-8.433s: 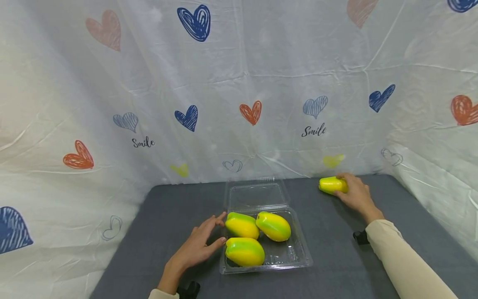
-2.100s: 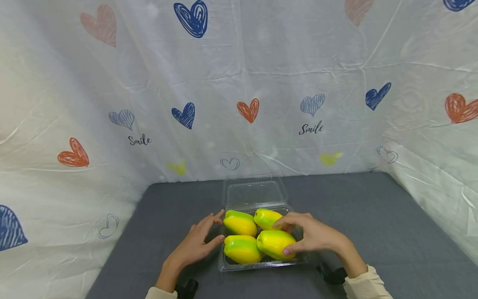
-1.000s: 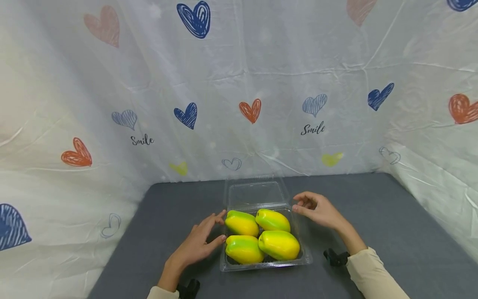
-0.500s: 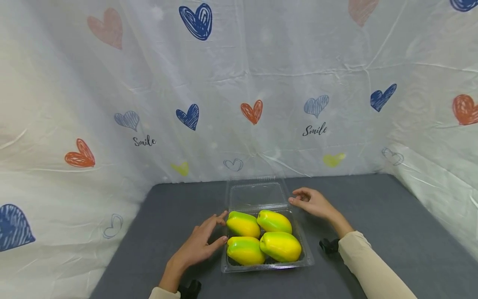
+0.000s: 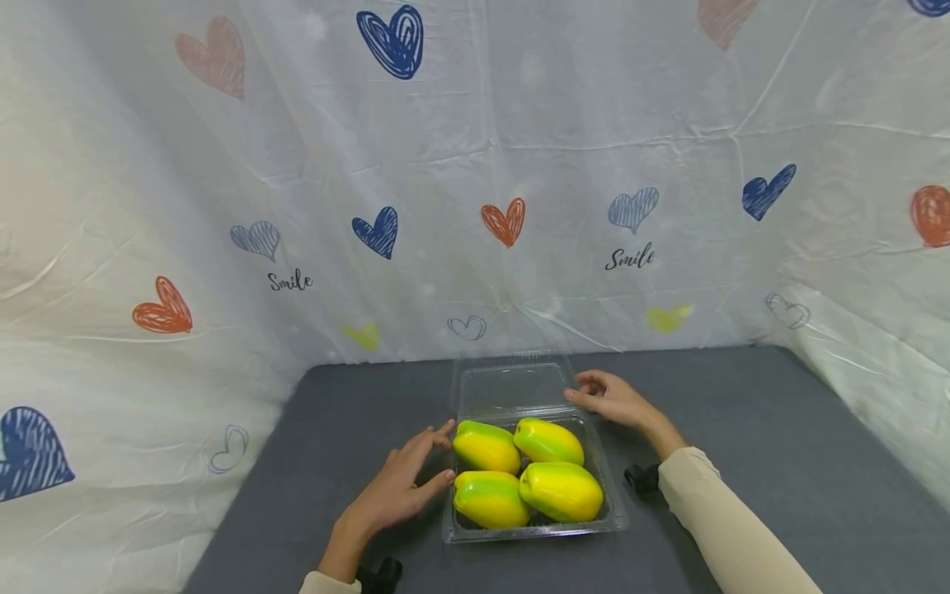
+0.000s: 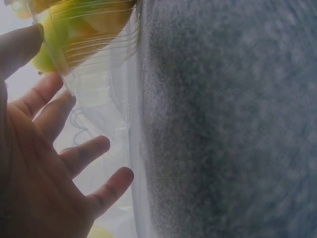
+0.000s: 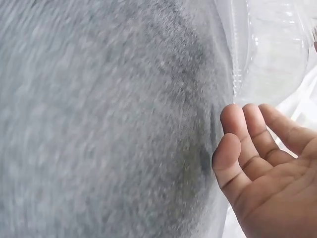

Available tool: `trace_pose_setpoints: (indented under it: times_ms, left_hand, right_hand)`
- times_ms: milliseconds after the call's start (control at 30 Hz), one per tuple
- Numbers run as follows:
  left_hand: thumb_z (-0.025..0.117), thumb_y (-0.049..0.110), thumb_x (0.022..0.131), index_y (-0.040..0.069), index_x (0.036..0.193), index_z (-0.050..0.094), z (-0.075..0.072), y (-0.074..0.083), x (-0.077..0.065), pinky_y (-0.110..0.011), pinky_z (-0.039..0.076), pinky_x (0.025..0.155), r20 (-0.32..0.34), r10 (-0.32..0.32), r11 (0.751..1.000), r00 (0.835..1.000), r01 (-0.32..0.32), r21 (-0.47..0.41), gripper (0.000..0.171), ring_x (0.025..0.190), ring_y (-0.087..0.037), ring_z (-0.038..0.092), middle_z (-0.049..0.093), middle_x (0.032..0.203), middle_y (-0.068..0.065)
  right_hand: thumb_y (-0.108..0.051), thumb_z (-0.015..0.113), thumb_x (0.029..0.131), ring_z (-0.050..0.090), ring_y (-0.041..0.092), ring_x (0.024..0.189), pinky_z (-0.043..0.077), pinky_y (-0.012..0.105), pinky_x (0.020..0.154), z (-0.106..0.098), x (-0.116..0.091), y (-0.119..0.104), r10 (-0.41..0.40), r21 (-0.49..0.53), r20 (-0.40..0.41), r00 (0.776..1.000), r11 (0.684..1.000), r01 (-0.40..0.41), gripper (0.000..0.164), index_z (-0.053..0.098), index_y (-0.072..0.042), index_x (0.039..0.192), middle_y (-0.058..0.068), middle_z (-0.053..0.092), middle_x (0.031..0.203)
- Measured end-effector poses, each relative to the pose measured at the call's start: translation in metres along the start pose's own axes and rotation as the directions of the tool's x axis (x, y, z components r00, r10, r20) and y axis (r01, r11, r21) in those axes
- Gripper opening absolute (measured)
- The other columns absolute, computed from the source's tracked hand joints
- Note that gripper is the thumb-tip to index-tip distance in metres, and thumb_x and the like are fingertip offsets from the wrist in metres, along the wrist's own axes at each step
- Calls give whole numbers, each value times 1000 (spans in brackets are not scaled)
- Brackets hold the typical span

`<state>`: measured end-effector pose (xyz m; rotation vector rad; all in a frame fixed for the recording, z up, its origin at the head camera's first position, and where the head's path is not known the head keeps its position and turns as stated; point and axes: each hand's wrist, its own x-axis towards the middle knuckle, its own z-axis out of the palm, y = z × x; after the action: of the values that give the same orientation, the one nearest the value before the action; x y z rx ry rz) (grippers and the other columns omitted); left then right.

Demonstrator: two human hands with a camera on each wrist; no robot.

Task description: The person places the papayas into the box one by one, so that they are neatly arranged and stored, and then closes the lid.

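A clear plastic clamshell container (image 5: 616, 521) stands on the table with its lid (image 5: 512, 388) folded back behind it. Inside lie several yellow-green papaya-like fruits, among them a front right one (image 5: 562, 492) and a back left one (image 5: 486, 446). My left hand (image 5: 397, 487) is spread along the container's left side; in the left wrist view its thumb and fingertips (image 6: 52, 82) are at the clear rim. My right hand (image 5: 612, 398) is beside the lid's right edge, fingers loosely bent and holding nothing. In the right wrist view its fingertips (image 7: 233, 116) are close to the clear lid; contact cannot be told.
A dark grey cloth covers the table (image 5: 772, 462). Behind it hangs a white curtain (image 5: 549, 165) printed with hearts and "Smile". Black straps with camera mounts (image 5: 642, 478) sit at both wrists.
The right hand brought the last fruit from the table's back right into the container's front right, let it go, then moved up and left to the lid's edge. The left hand stayed in place.
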<state>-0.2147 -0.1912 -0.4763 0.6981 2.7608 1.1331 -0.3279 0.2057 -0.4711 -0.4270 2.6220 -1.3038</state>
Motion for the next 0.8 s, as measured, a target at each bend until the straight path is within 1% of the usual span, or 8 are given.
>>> trace_pose_setpoints:
  times_ms: [167, 300, 500, 633, 733, 800]
  left_hand:
    - [58, 48, 102, 30, 129, 51, 1, -1, 0, -78, 20, 107, -6, 7, 1000, 1000, -7, 17, 34, 155, -38, 26, 30, 167, 12]
    - [58, 48, 102, 29, 129, 51, 0, -1, -1, -78, 21, 107, -7, 9, 1000, 1000, -9, 24, 34, 155, -38, 27, 30, 167, 12]
    - [60, 47, 101, 29, 129, 51, 0, 1, -1, -78, 20, 107, -6, 7, 1000, 1000, -7, 15, 34, 155, -38, 26, 30, 167, 12]
    - [60, 46, 101, 29, 129, 51, -1, 1, -1, -77, 21, 107, -5, 1, 1000, 1000, -1, 14, 34, 155, -38, 26, 30, 166, 12]
    - [59, 47, 101, 32, 128, 50, 0, 0, 0, -77, 21, 107, -6, -4, 1000, 1000, 5, 25, 33, 155, -37, 26, 30, 166, 12]
    - [59, 48, 101, 31, 128, 50, 0, 0, 0, -77, 21, 108, -6, -7, 999, 1000, 7, 31, 34, 156, -37, 26, 30, 166, 13]
  right_hand:
    - [-47, 67, 97, 62, 19, 89, 50, 33, 75, 2, 4, -1, -8, 18, -19, 1000, 1000, 8, 72, 48, 2, 145, 14, 63, 113]
    - [-45, 68, 96, 60, 19, 88, 50, 33, 77, 3, 5, -1, -20, 22, -47, 999, 1000, 21, 71, 48, 1, 146, 13, 63, 111]
    - [-40, 73, 94, 59, 18, 85, 49, 33, 76, 2, 1, -2, -70, 30, -107, 992, 997, 74, 69, 49, -2, 145, 11, 61, 108]
    - [-37, 74, 93, 59, 18, 87, 50, 32, 76, 0, -1, -5, -105, 34, -141, 984, 993, 111, 66, 50, -3, 145, 11, 61, 108]
    - [-34, 75, 93, 59, 19, 89, 50, 33, 78, 0, -1, -8, -125, 35, -167, 978, 990, 133, 65, 50, -2, 145, 13, 61, 109]
    - [-33, 75, 93, 59, 19, 91, 49, 34, 79, -1, -2, -10, -137, 33, -179, 974, 989, 145, 66, 49, -2, 145, 14, 61, 111]
